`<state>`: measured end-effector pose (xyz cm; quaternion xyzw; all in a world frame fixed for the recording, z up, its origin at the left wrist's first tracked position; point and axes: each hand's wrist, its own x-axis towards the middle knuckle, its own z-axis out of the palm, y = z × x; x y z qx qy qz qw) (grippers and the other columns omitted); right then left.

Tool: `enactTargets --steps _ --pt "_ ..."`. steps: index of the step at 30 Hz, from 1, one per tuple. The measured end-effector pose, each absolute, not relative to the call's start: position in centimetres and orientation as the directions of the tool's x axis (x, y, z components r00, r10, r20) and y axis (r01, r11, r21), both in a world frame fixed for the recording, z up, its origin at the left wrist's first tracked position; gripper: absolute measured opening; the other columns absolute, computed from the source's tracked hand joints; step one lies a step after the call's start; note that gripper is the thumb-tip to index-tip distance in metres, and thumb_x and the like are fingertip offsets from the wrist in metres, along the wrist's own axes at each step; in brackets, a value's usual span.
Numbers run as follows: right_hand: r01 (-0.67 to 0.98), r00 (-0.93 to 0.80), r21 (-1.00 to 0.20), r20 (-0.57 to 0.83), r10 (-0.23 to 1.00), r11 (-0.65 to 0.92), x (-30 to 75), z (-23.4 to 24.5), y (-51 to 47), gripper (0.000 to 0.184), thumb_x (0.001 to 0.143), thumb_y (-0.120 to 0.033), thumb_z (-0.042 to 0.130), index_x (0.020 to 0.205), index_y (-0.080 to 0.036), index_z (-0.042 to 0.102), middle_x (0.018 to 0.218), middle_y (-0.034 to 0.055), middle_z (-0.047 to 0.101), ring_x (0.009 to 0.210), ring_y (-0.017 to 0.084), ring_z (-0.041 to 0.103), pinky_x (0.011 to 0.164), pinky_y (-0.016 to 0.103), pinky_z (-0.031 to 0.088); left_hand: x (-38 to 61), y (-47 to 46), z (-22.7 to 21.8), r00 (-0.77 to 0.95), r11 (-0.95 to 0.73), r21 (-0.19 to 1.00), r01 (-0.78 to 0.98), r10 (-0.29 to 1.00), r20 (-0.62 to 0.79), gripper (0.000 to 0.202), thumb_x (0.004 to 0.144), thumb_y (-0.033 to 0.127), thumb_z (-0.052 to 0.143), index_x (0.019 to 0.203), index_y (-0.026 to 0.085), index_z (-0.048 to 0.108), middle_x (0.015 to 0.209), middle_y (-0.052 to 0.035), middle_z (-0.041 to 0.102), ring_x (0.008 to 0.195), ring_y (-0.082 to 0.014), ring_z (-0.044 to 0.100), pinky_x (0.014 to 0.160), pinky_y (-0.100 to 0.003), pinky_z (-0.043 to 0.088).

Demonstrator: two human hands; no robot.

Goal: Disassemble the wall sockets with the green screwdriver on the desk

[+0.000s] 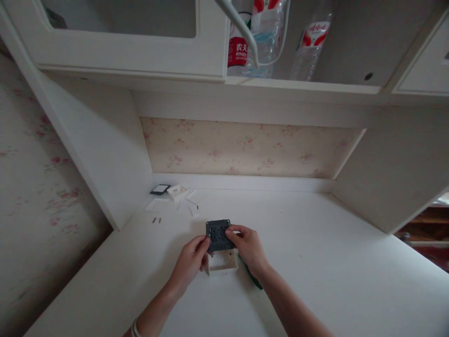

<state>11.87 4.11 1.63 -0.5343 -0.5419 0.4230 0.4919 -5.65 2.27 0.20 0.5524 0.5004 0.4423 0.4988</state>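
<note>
My left hand [193, 256] grips the left edge of a dark grey wall socket panel [219, 239] between thumb and fingers. On its right side, my right hand [248, 245] holds the same panel, with the thumb on its face. The panel is raised and tilted, its recessed face towards me. Just below it stands an open white mounting box [223, 267], partly covered by the panel. Fingers of my left hand are close to the box; whether they touch it I cannot tell. A dark green tool [253, 276] lies under my right wrist, mostly hidden.
On the white desk [301, 262], at the back left, are a dark-framed plate [160, 189], a second white box [177, 191], thin white pieces [191, 197] and small dark screws [156, 220]. Overhead, a shelf holds plastic bottles [312, 42]; a white curved bar [242, 28] hangs down.
</note>
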Motion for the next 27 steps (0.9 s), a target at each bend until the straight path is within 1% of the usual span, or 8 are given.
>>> enactTargets --steps 3,5,7,9,12,21,24,27 --pt "0.302 0.040 -0.934 0.211 0.977 0.190 11.1 1.9 4.7 0.018 0.076 -0.032 0.061 0.081 -0.018 0.071 0.101 0.0078 0.069 0.082 0.019 0.065 0.070 0.030 0.050 -6.2 2.6 0.0 0.066 -0.013 0.999 0.052 0.998 0.010 0.044 0.077 0.056 0.055 0.088 0.013 0.061 0.062 -0.0010 0.061 0.043 -0.0112 0.048 0.041 -0.021 0.036" --pt "0.402 -0.002 -0.865 0.329 0.944 0.301 11.0 2.0 5.0 0.014 0.078 -0.025 0.059 0.081 -0.021 0.072 0.121 0.0085 0.061 0.098 0.020 0.061 0.084 0.034 0.048 -6.6 2.8 -0.1 0.051 -0.024 0.999 0.031 0.998 0.023 0.041 0.077 0.054 0.057 0.082 0.014 0.061 0.060 -0.0007 0.060 0.046 -0.0120 0.050 0.044 -0.022 0.039" --pt "0.476 -0.110 -0.768 0.431 0.896 0.428 11.1 2.3 5.4 0.016 0.080 -0.020 0.056 0.085 -0.022 0.071 0.128 0.0079 0.056 0.108 0.020 0.056 0.093 0.038 0.044 -7.0 2.7 0.0 0.040 -0.021 1.000 0.004 0.999 0.021 0.039 0.077 0.053 0.057 0.078 0.014 0.060 0.060 -0.0006 0.059 0.047 -0.0122 0.051 0.045 -0.022 0.039" --pt "0.497 -0.258 -0.667 0.498 0.828 0.556 11.3 2.6 5.8 0.020 0.084 -0.016 0.052 0.088 -0.023 0.071 0.127 0.0075 0.056 0.115 0.020 0.051 0.097 0.040 0.041 -7.3 2.6 0.2 0.028 0.008 1.000 -0.011 1.000 -0.008 0.039 0.076 0.053 0.058 0.077 0.014 0.060 0.060 -0.0007 0.059 0.047 -0.0120 0.051 0.044 -0.022 0.039" --pt "0.474 -0.406 -0.580 0.524 0.749 0.663 11.6 3.1 6.3 0.023 0.088 -0.015 0.047 0.091 -0.023 0.069 0.119 0.0079 0.061 0.111 0.019 0.052 0.095 0.039 0.042 -7.7 2.4 0.6 0.013 0.054 0.998 -0.018 0.998 -0.054 0.039 0.073 0.053 0.060 0.076 0.014 0.061 0.059 -0.0007 0.059 0.046 -0.0117 0.050 0.043 -0.022 0.038" --pt "0.537 -0.472 -0.464 0.527 0.707 0.704 10.3 4.2 7.3 0.012 0.087 -0.029 0.057 0.088 -0.022 0.066 0.094 0.0059 0.066 0.094 0.019 0.058 0.086 0.034 0.046 -8.4 2.5 0.6 -0.044 0.049 0.999 -0.014 0.998 -0.049 0.039 0.072 0.053 0.060 0.073 0.014 0.062 0.058 -0.0010 0.060 0.046 -0.0113 0.050 0.043 -0.022 0.038" --pt "0.573 -0.450 -0.429 0.547 0.706 0.698 9.8 4.5 7.6 0.013 0.087 -0.029 0.055 0.087 -0.020 0.065 0.098 0.0066 0.064 0.094 0.018 0.058 0.086 0.032 0.045 -8.5 2.5 0.6 -0.042 0.048 0.999 -0.018 0.998 -0.049 0.039 0.072 0.054 0.060 0.072 0.014 0.061 0.059 -0.0008 0.059 0.046 -0.0113 0.050 0.043 -0.022 0.038" --pt "0.537 -0.534 -0.374 0.543 0.648 0.756 9.5 4.7 7.9 0.012 0.088 -0.026 0.053 0.088 -0.020 0.064 0.107 0.0074 0.059 0.098 0.018 0.055 0.088 0.031 0.045 -8.7 2.6 0.5 -0.064 0.049 0.998 -0.025 0.997 -0.051 0.039 0.072 0.053 0.060 0.071 0.014 0.060 0.057 -0.0005 0.058 0.046 -0.0110 0.049 0.043 -0.022 0.037"
